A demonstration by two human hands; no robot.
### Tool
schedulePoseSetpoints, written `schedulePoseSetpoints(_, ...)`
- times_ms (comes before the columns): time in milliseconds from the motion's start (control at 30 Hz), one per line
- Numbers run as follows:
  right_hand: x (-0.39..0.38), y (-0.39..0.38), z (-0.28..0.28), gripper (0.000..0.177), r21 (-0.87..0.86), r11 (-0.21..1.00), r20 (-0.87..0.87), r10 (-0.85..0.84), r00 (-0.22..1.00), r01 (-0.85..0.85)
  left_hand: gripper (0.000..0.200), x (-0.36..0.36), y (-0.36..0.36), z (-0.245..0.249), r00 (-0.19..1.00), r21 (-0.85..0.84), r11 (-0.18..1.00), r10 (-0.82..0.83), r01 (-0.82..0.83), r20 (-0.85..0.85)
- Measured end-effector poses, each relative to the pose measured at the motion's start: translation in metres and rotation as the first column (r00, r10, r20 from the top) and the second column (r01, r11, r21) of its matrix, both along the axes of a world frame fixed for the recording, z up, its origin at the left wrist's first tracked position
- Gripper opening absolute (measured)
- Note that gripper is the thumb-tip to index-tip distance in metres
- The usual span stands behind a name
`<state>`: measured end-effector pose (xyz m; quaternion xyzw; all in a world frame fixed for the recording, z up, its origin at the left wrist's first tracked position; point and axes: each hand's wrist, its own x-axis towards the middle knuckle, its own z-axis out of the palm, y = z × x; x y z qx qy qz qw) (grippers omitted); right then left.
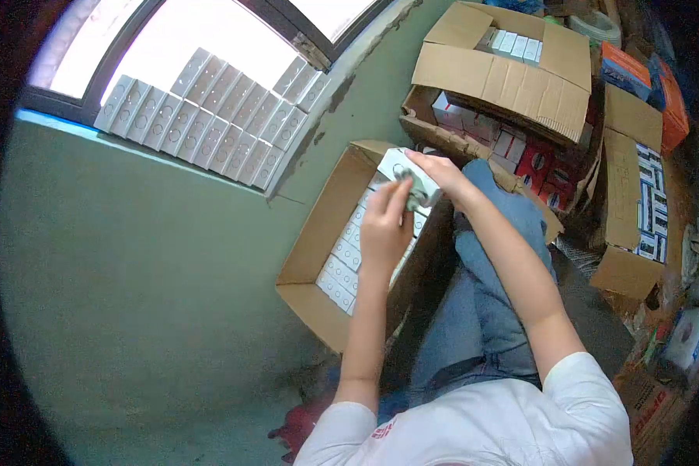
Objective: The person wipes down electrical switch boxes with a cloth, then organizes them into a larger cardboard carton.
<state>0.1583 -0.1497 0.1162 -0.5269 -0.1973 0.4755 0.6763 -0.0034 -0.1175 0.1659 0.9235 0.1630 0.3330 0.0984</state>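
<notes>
My right hand [443,177] holds a white box [394,161] by its side, above the far end of an open cardboard carton [307,299]. My left hand [388,219] is closed at the face of that box, its fingers pinched on a small greenish piece [418,190] that is blurred. Rows of white boxes [342,272] with round marks fill the carton below my hands.
Many similar white boxes [202,128] are stacked on the window ledge at upper left. Open cartons with boxes [505,74] [625,186] stand at upper right and right. A green wall [147,272] runs along the left. My knees are beside the near carton.
</notes>
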Motion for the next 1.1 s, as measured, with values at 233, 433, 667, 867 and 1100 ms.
schedulePoseSetpoints(233,0.008,0.0,0.004,0.05,-0.013,0.997,0.071,0.077,0.995,-0.076,0.043,-0.001,-0.021,0.001,0.993,0.083,0.989,-0.117,0.118,-0.022)
schedulePoseSetpoints(433,0.0,0.007,-0.014,0.05,-0.006,0.988,0.095,0.152,0.984,-0.152,0.044,0.007,-0.013,0.007,0.989,0.146,0.978,0.141,-0.147,0.053)
schedulePoseSetpoints(667,-0.016,0.022,-0.042,0.047,0.078,0.996,-0.073,0.045,0.996,-0.039,0.044,-0.006,-0.026,-0.013,0.997,0.154,0.985,-0.066,0.073,-0.051)
schedulePoseSetpoints(867,-0.023,0.001,-0.005,0.047,-0.061,0.988,-0.09,0.136,0.987,-0.142,0.048,-0.018,0.006,-0.006,0.98,0.092,0.977,0.186,-0.192,0.07)
schedulePoseSetpoints(1100,-0.015,0.011,-0.013,0.047,-0.046,0.976,-0.019,0.212,0.977,-0.213,0.047,-0.017,-0.01,-0.016,0.994,0.105,0.99,0.088,-0.094,0.057)
